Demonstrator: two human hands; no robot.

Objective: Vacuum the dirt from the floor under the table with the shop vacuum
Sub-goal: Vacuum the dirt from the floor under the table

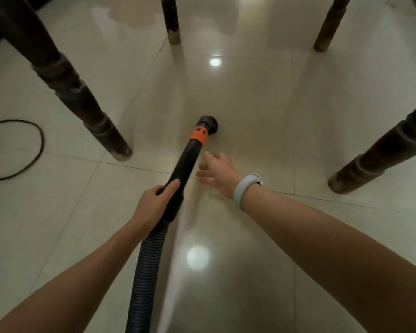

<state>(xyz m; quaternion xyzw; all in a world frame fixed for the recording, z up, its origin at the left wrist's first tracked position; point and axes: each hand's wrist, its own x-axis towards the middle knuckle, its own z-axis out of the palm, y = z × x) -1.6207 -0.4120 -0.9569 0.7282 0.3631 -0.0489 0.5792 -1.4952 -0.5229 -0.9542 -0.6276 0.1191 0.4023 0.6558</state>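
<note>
a black cord (31,150) lay looped on the pale tiled floor (262,111) at the far left, beside a dark wooden table leg (82,102). the left hand (154,200) gripped the black rigid wand (181,174) of the vacuum where it met the ribbed hose (147,267), fingers curled around it. past an orange collar (198,135), the round black nozzle (209,123) sat on the floor between the table legs. just right of the wand, the right hand (217,173) hovered with fingers spread and relaxed, holding nothing, slightly blurred, a pale wristband (246,192) on its wrist. another leg (380,152) stood at the far right.
</note>
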